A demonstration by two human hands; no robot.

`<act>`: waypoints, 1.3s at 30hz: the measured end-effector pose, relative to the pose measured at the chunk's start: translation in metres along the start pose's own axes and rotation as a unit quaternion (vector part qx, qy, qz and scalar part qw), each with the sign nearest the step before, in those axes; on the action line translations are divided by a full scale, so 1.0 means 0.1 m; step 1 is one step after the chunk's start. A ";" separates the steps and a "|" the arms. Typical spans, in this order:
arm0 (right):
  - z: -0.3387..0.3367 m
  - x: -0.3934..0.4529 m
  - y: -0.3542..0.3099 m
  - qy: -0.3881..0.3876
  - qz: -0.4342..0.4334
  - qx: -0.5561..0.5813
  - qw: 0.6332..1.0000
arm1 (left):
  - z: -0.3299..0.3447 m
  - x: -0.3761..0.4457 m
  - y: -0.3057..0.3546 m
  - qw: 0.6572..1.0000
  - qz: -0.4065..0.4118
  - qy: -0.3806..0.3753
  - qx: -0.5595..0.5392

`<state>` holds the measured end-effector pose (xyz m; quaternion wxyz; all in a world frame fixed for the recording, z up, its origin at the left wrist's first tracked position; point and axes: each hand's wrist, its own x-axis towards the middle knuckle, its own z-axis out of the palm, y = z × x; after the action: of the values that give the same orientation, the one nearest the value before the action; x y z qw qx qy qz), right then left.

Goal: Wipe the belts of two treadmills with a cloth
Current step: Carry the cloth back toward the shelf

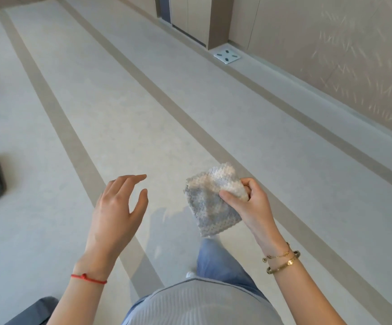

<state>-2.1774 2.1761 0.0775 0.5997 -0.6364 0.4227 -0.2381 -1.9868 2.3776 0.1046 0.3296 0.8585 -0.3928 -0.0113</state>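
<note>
Head view shows the right hand [251, 202] pinching a fluffy cloth [210, 200] at centre frame, while the left hand [117, 207] hangs spread and empty. No treadmill belt is clearly in sight, only floor [143, 102], so wiping apparently remains ahead.

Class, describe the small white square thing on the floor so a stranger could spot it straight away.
Follow the patterned wall on the right down to its base, near the brown pillar. There a flat white scale lies on the pale floor. Its dark oval marks around a centre set it apart; nothing else lies nearby.
</note>
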 end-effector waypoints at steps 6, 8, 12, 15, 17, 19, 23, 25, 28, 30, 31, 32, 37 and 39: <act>0.35 1.36 -0.14 -0.016 0.006 0.016 1.000 | 0.37 1.22 -0.41 1.000 0.000 0.009 0.013; 0.48 1.91 -0.26 -0.023 0.003 0.021 1.000 | 0.49 1.73 -0.52 1.000 0.000 0.022 0.012; 0.73 3.08 -0.68 -0.023 -0.022 0.003 0.999 | 0.59 2.84 -0.64 0.999 0.002 0.044 0.011; 0.94 3.91 -1.01 -0.035 -0.039 -0.003 0.999 | 0.66 3.65 -0.75 0.998 -0.006 0.061 0.011; 1.09 4.39 -1.21 -0.042 -0.046 -0.010 0.998 | 0.71 4.12 -0.83 0.998 -0.012 0.063 0.010; 1.24 4.82 -1.35 -0.054 -0.045 -0.016 0.997 | 0.77 4.54 -0.94 0.997 -0.014 0.069 0.012; 1.57 5.65 -1.49 -0.072 -0.031 -0.026 0.997 | 0.92 5.34 -1.20 0.996 -0.030 0.077 0.016; 1.75 6.08 -1.52 -0.081 -0.022 -0.032 0.996 | 1.02 5.76 -1.35 0.996 -0.039 0.081 0.025; 2.05 6.76 -1.60 -0.080 -0.018 -0.031 0.996 | 1.16 6.46 -1.56 0.996 -0.043 0.076 0.031; 2.25 7.24 -1.72 -0.084 -0.015 -0.025 0.996 | 1.21 7.00 -1.69 0.996 -0.046 0.073 0.034; 2.35 7.48 -1.79 -0.084 -0.012 -0.019 0.996 | 1.23 7.27 -1.76 0.996 -0.047 0.074 0.032; 2.44 7.73 -1.88 -0.082 -0.011 -0.012 0.996 | 1.24 7.55 -1.82 0.996 -0.044 0.078 0.026; 2.84 8.99 -2.39 -0.065 -0.024 -0.010 0.998 | 1.32 9.02 -2.16 0.997 -0.016 0.066 0.022; 2.94 9.46 -2.55 -0.047 -0.030 -0.007 0.998 | 1.37 9.58 -2.26 0.998 -0.006 0.062 0.015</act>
<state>-1.3740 1.5432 0.0817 0.6069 -0.6636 0.3767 -0.2222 -1.2119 1.7550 0.0971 0.3404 0.8647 -0.3664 0.0455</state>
